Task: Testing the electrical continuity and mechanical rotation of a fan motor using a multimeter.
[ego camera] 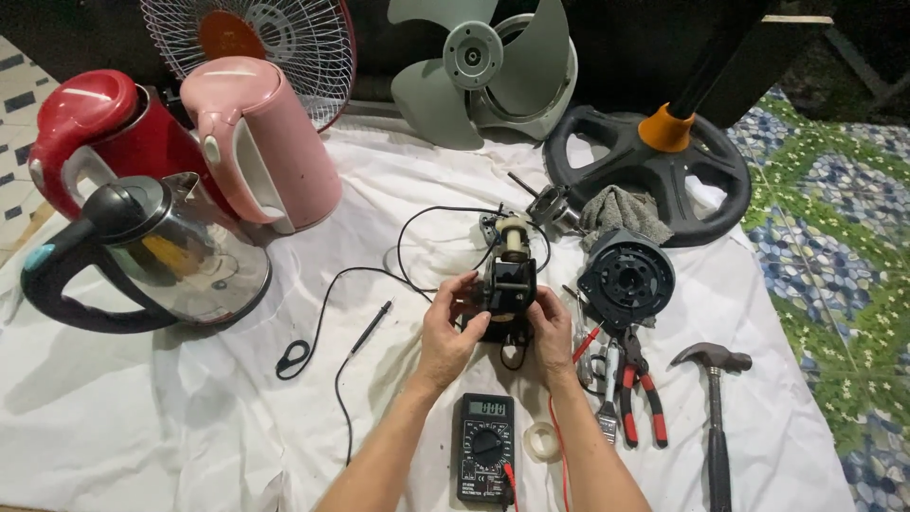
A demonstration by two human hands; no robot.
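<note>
Cloth (190, 417) lies bare left of our arms, tools crowd the right (pliers (637, 389), hammer (713, 398)). Our left hand (445, 332) and right hand (552, 327) clasp the motor (507, 284) from both sides, mid-cloth, above the meter (485, 446). Boxy black metal, pale shaft.

Surface: white sheet (398, 180), creased, spread over the floor; patterned tiles (834, 284) show to its right. On the sheet, left: three kettles, red (90, 128), pink (261, 142), steel (166, 251). Centre front: multimeter (485, 448), tape roll (542, 441) just beside it, black probe (373, 325). Right: pliers (637, 384), hammer (713, 417), black fan base (654, 171), grey fan blade (483, 71) at the rear.
</note>
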